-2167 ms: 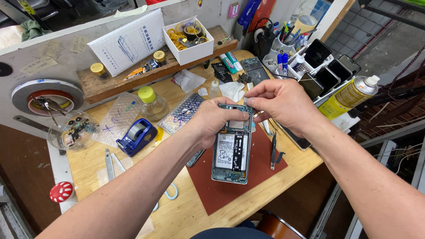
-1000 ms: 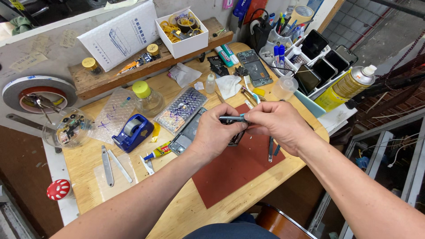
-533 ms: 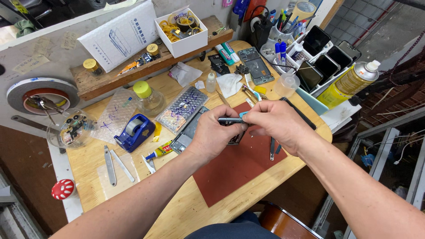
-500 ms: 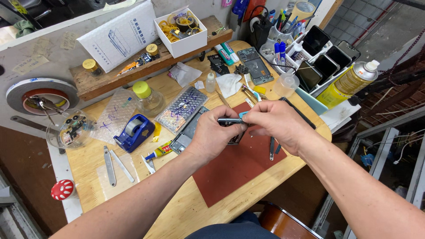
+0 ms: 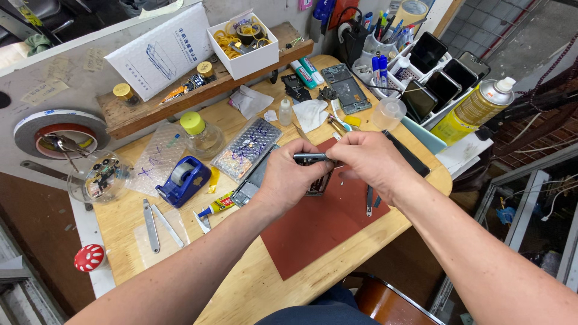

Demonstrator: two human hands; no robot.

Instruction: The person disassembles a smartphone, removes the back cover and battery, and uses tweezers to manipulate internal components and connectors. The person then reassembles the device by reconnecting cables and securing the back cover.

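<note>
The opened phone (image 5: 313, 159) is up on edge between both hands, a thin, stiff slab, grey and dark, likely light and fragile: best taken by its rims. Left hand (image 5: 289, 180) pinches the near end, right hand (image 5: 367, 162) closes fingers on the far end, above the red mat (image 5: 313, 229).

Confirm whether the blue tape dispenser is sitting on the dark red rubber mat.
No, the blue tape dispenser stands on bare wood of the wooden table, left of the dark red rubber mat.
</note>
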